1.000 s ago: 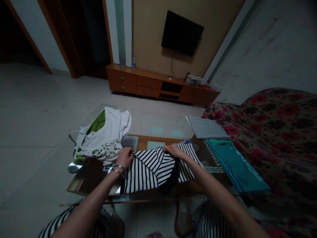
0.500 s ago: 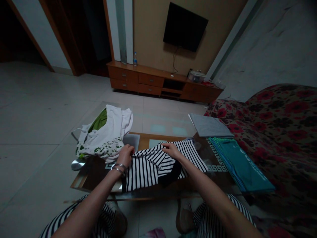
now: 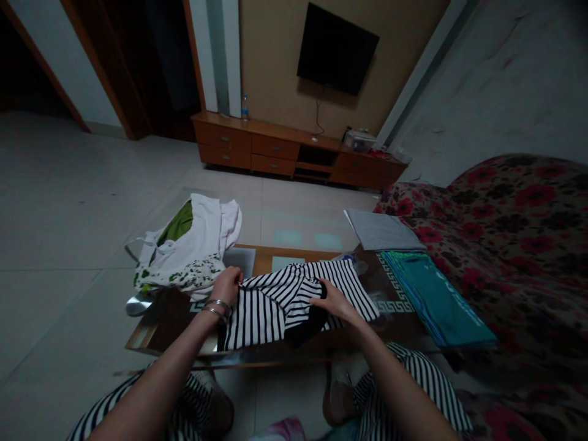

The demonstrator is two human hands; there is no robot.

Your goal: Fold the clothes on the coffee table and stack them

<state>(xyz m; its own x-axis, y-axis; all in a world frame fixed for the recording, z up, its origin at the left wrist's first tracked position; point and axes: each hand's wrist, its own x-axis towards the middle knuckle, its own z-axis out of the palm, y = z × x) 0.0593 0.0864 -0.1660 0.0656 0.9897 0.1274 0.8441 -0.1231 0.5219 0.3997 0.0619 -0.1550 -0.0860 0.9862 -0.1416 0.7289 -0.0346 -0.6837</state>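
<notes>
On the low glass table (image 3: pixel 158 324) in front of the flowery sofa (image 3: pixel 519 233), a black-and-white striped top (image 3: pixel 271 306) lies bunched up. The left hand (image 3: pixel 226 286) is closed on its left edge, and the right hand (image 3: pixel 331 301) pinches a fold near the middle, so the hands sit apart. A white-and-green clothes pile (image 3: pixel 193 248) is just beside it on the left, with a folded teal shirt (image 3: pixel 436 300) off to the right.

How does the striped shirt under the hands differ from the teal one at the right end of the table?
The striped shirt is black and white; the teal shirt is blue-green. The striped shirt lies rumpled and half folded, the teal shirt flat and neatly folded. The left hand and right hand are on the striped shirt; nothing touches the teal shirt. Both lie on the glass table.
</notes>
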